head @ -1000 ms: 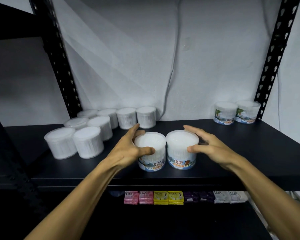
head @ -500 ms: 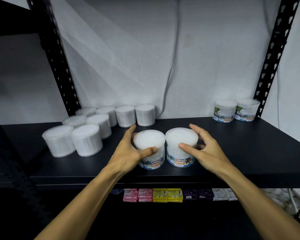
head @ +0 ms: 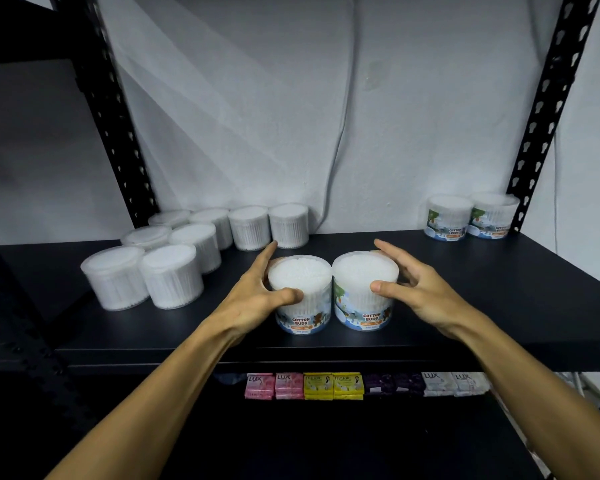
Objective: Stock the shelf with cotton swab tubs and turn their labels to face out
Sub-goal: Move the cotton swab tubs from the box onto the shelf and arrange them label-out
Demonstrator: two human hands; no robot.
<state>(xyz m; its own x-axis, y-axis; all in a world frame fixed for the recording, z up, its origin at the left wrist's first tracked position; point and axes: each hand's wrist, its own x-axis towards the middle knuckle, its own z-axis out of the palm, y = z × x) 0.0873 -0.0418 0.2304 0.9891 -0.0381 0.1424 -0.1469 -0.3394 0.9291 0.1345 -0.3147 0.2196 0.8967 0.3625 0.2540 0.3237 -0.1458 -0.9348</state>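
Two cotton swab tubs stand side by side near the front of the black shelf (head: 499,306), labels facing me. My left hand (head: 253,299) wraps the left tub (head: 300,306), thumb on its front and fingers behind. My right hand (head: 420,289) grips the right tub (head: 361,306) the same way. Two more tubs, the left (head: 447,220) and the right (head: 492,218), stand at the back right with labels out. Several tubs (head: 174,251) cluster at the back left, with no labels showing.
Black slotted uprights rise at the back left (head: 118,133) and back right (head: 548,109). A grey cable (head: 343,133) hangs down the white wall. On the lower shelf lies a row of soap packs (head: 361,384) in pink, yellow, purple and white.
Both hands have closed tighter around their tubs. The left tub has turned so its label faces me more squarely. The view has shifted slightly.
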